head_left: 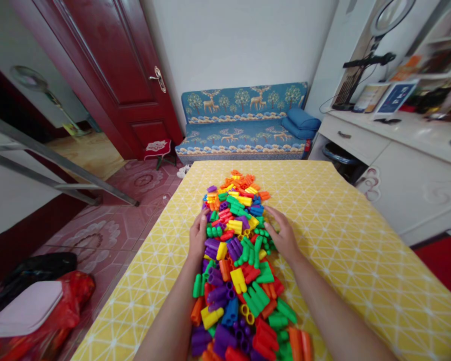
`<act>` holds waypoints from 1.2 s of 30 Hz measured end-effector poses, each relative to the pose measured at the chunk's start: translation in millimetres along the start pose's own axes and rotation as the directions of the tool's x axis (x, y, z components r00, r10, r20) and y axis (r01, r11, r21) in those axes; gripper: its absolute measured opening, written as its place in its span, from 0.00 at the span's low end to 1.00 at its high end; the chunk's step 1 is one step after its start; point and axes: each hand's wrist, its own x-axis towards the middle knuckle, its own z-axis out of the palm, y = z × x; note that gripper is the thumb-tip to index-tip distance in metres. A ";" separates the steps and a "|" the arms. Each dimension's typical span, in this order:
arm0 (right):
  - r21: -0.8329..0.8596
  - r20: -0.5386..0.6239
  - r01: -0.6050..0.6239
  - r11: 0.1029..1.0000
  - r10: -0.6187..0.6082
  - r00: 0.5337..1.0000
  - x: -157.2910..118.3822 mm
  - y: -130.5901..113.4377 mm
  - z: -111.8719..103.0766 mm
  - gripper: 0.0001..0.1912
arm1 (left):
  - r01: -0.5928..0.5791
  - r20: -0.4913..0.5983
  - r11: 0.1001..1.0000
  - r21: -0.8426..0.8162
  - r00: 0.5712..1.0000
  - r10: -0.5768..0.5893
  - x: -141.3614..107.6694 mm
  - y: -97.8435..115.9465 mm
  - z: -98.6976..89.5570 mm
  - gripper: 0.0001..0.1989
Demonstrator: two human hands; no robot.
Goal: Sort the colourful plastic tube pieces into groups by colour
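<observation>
Two hands flank one long pile of coloured plastic pieces [236,225]. The left hand [198,234] is open and loosely curved against the pile's left edge, thumb beside the fingers; the right hand [284,235] is open at the right edge, thumb and forefinger spread apart. Neither closes around a piece.

The pieces are too many and too overlapped to count: green, purple, yellow, red, orange and blue, mostly ribbed or tube-like. The pile lies on the one table with a yellow patterned cloth [346,240], its long axis running away from the person, narrower at the far end. Single pieces point every way; near the right forearm, an orange piece [300,344] has its ribs running away from the person.

Beyond the table are one blue sofa [244,133], bearing blue folded bedding [301,123] at its right end, one small stool [158,149] and one red door [116,60]. One ring light [393,16] stands at right.
</observation>
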 end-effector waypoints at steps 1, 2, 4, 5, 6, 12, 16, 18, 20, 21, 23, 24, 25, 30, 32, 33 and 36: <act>-0.009 0.024 0.038 0.999 -0.037 0.999 0.5 -3.1 -1.3 0.25 | -0.002 -0.005 1.000 0.006 1.000 0.002 -0.2 0.8 0.4 0.25; -0.011 0.065 0.068 0.998 -0.067 0.996 0.9 -5.9 -2.6 0.26 | -0.002 -0.007 1.000 0.009 1.000 0.002 -0.4 1.6 0.8 0.24; -0.008 0.163 0.100 0.995 -0.097 0.982 1.2 -10.3 -4.3 0.27 | 0.001 -0.004 1.000 0.005 1.000 -0.001 -0.7 3.2 1.3 0.24; -0.004 0.201 0.101 0.995 -0.098 0.975 1.4 -11.5 -4.5 0.26 | 0.002 0.000 1.000 0.004 1.000 -0.002 -0.8 3.8 1.5 0.24; 0.002 0.221 0.090 0.996 -0.089 0.971 1.6 -12.0 -4.3 0.25 | 0.004 0.001 1.000 0.005 1.000 -0.004 -0.9 4.2 1.6 0.24; 0.069 0.101 -0.061 0.996 0.054 0.993 4.2 -9.2 0.4 0.16 | 0.022 -0.002 1.000 0.013 1.000 -0.022 -0.5 1.8 0.5 0.24; 0.186 -0.041 -0.162 0.969 0.172 0.984 5.1 -6.9 -1.6 0.15 | 0.017 -0.003 1.000 0.022 1.000 -0.016 1.1 -1.6 -1.1 0.23; 0.233 -0.065 -0.195 0.953 0.215 0.974 5.2 -4.7 -4.7 0.16 | 0.013 -0.004 1.000 0.027 1.000 -0.013 1.7 -2.5 -1.4 0.23; 0.225 -0.016 -0.198 0.954 0.207 0.978 5.1 -1.8 -7.6 0.17 | 0.010 -0.003 1.000 0.028 1.000 -0.010 1.8 -2.7 -1.3 0.23; 0.205 0.024 -0.192 0.960 0.191 0.981 5.0 -0.4 -8.4 0.17 | 0.008 0.000 1.000 0.027 1.000 -0.008 1.6 -2.5 -1.0 0.23; 0.152 0.118 -0.182 0.971 0.165 0.979 4.5 2.1 -8.0 0.19 | 0.001 -0.003 1.000 0.029 1.000 -0.001 0.9 -1.5 -0.4 0.23; 0.124 0.157 -0.177 0.976 0.157 0.975 4.1 3.2 -7.0 0.20 | -0.001 -0.003 0.999 0.032 1.000 0.001 0.6 -0.8 -0.1 0.23; 0.096 0.183 -0.171 0.981 0.152 0.971 3.8 4.0 -5.7 0.21 | -0.003 -0.001 0.999 0.035 1.000 0.003 0.2 0.0 0.2 0.23; 0.012 0.185 -0.105 0.994 0.101 0.977 2.3 5.2 -2.0 0.23 | -0.010 -0.007 0.999 0.046 1.000 0.010 -0.7 2.9 0.4 0.23; 0.013 0.171 -0.092 0.996 0.089 0.981 1.9 4.9 -2.8 0.23 | -0.009 -0.011 0.999 0.049 1.000 0.010 -0.8 3.0 0.2 0.23; 0.019 0.164 -0.095 0.995 0.091 0.982 1.8 4.9 -3.3 0.23 | -0.008 -0.010 0.999 0.049 1.000 0.008 -0.7 2.8 0.1 0.23; 0.034 0.150 -0.113 0.993 0.107 0.983 1.6 5.2 -3.8 0.23 | -0.006 0.001 0.999 0.044 1.000 0.006 -0.4 1.8 -0.1 0.23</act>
